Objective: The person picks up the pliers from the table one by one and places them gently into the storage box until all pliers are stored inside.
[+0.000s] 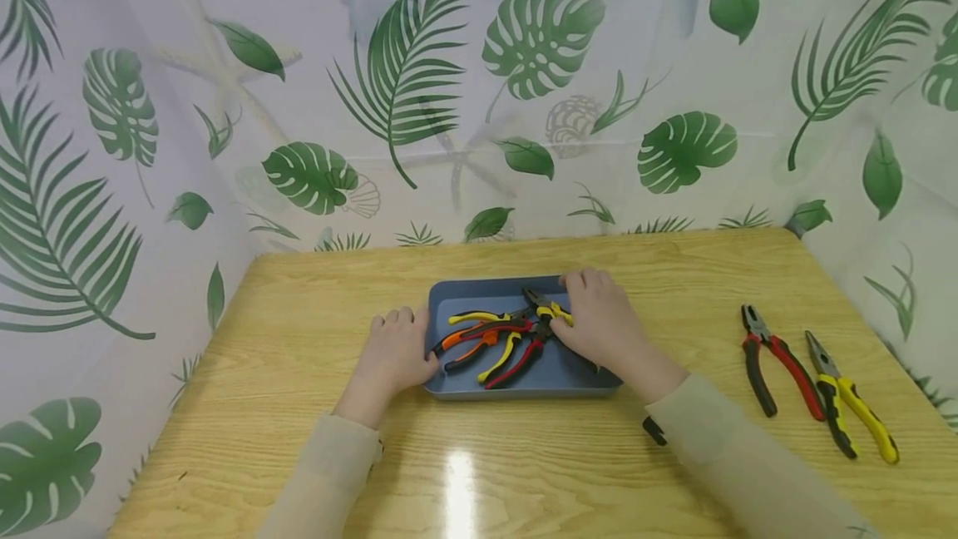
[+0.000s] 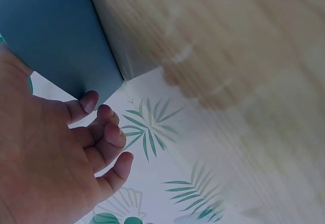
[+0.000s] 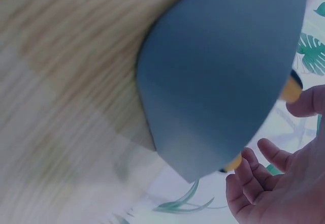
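Observation:
A blue-grey tray holds several pliers, with orange, yellow and red handles, lying across one another. My left hand holds the tray's left wall. In the left wrist view its index fingertip touches the outer wall, the other fingers are bent, and the thumb's tip is hidden behind the tray. My right hand reaches over the tray's right end and grips yellow-and-black pliers, whose jaws point to the back left. In the right wrist view, yellow handle ends show above the rim beside my thumb and fingers.
Right of the tray, red-and-black pliers and yellow-and-black needle-nose pliers lie side by side on the wooden table. A small black object shows at my right sleeve. Leaf-patterned cloth hangs behind and along the sides.

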Motion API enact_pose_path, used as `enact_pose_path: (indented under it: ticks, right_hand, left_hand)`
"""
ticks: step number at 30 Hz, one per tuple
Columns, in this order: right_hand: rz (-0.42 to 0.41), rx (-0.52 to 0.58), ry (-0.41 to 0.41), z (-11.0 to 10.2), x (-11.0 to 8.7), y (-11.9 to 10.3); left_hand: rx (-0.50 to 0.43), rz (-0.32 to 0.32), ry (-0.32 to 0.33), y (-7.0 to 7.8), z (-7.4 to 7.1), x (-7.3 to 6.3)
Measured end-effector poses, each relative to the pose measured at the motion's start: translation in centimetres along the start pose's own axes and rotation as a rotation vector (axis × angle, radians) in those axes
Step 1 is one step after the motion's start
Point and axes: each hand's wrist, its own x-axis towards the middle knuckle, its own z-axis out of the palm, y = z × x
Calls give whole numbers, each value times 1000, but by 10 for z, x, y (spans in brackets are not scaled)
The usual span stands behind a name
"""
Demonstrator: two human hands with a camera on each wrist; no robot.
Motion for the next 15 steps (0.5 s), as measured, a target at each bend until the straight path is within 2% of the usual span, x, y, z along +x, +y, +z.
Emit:
enact_pose_path:
  ticks: [7,15]
  right_hand:
    - [3,22,35,-4,-2,8]
    - [19,74,34,-9,-3,17]
  left_hand:
    - [3,3,-1,0,-1,0]
    - [1,2,-10,1,-3,-2]
